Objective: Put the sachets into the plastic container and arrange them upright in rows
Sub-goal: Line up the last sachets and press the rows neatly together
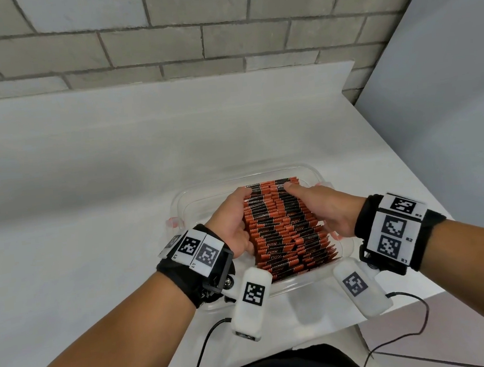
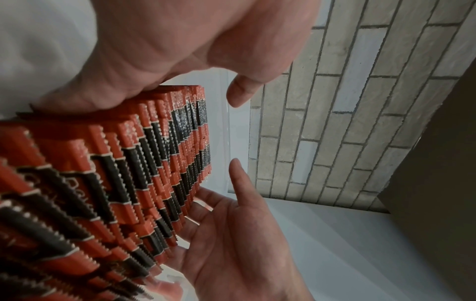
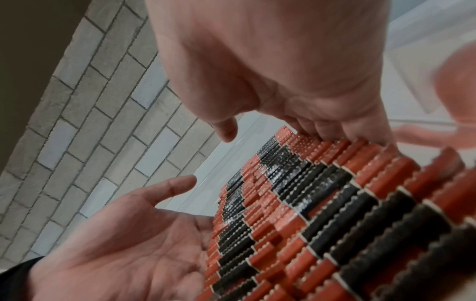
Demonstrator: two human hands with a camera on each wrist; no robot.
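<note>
A clear plastic container sits on the white table close to me. Several orange-and-black sachets stand on edge in it, packed in one long block from near to far. My left hand lies flat along the block's left side, its fingertips reaching the far end. My right hand presses the right side, with a finger on the tops near the far end. In the left wrist view the sachets sit between my left hand and right hand. The right wrist view shows the sachets between the right hand and left hand. Neither hand curls round a sachet.
The container has orange side clips. A brick wall stands behind the table. The table's right edge runs diagonally close to the container. Two black cables hang off the near edge.
</note>
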